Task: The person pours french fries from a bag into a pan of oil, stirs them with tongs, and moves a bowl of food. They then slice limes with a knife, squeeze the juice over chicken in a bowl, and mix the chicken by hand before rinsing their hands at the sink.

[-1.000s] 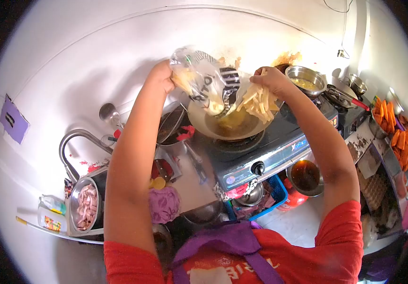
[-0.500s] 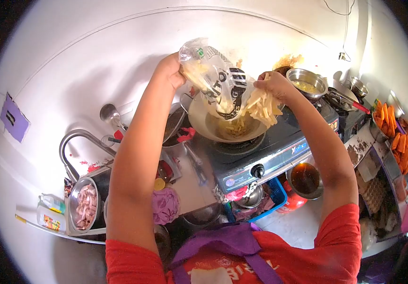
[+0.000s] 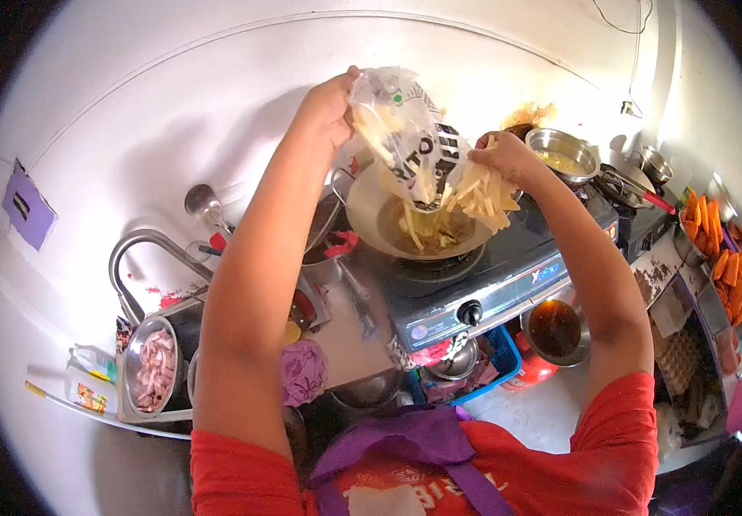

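My left hand (image 3: pixel 329 110) is closed on the upper end of a clear plastic bag (image 3: pixel 418 142) with black lettering, tilted mouth-down above the wok. Pale strips of food show through the plastic. From the bag's lower end, yellowish strips (image 3: pixel 422 225) drop into the wok (image 3: pixel 371 211), where some food lies in the bottom. My right hand (image 3: pixel 508 161) is closed beside the bag, with a bunch of pale strips (image 3: pixel 484 198) hanging below its fingers. Whether those fingers also pinch the bag's edge is hard to see.
The wok sits on a black gas stove (image 3: pixel 474 288). A steel pot (image 3: pixel 564 155) stands at the stove's back right. Left are a ladle (image 3: pixel 203 202), a faucet (image 3: pixel 143 245) and a bowl of raw meat (image 3: pixel 154 370). Orange pieces (image 3: pixel 728 267) fill containers at right.
My left hand has moved up and right, tipping the bag more steeply. Strips now fall from its mouth into the wok. My right hand has barely moved.
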{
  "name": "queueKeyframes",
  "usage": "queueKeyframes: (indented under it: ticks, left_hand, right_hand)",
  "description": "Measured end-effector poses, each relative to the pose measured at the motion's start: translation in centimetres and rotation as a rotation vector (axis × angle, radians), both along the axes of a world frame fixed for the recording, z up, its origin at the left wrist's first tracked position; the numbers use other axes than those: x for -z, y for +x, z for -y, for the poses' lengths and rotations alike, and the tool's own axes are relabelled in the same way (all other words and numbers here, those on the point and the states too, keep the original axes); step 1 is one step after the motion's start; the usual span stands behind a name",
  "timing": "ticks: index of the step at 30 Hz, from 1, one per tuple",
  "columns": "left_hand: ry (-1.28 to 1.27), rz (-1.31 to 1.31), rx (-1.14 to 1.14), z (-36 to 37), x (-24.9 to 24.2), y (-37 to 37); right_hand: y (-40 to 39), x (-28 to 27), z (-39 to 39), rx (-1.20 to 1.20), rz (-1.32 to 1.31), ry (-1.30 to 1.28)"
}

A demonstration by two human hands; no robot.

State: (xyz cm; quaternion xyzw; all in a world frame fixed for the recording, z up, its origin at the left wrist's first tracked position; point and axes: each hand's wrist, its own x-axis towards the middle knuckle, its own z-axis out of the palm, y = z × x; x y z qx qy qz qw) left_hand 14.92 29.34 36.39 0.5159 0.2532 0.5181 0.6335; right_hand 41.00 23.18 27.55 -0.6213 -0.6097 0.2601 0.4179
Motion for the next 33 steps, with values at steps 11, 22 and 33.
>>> queueKeyframes:
  ticks: [11, 22, 33]
  left_hand:
    - [0.050, -0.101, -0.140, 2.5, -0.5, 1.7]
    - [0.084, -0.106, -0.166, 0.9, 0.2, 2.1]
    - [0.107, -0.146, -0.221, 1.5, -2.3, 1.4]
  right_hand:
    - [0.2, 0.9, -1.5, -0.040, 0.119, 0.075]
    - [0.4, 1.6, -2.7, -0.029, 0.167, 0.042]
    - [-0.5, 0.4, -2.9, -0.026, 0.108, 0.086]
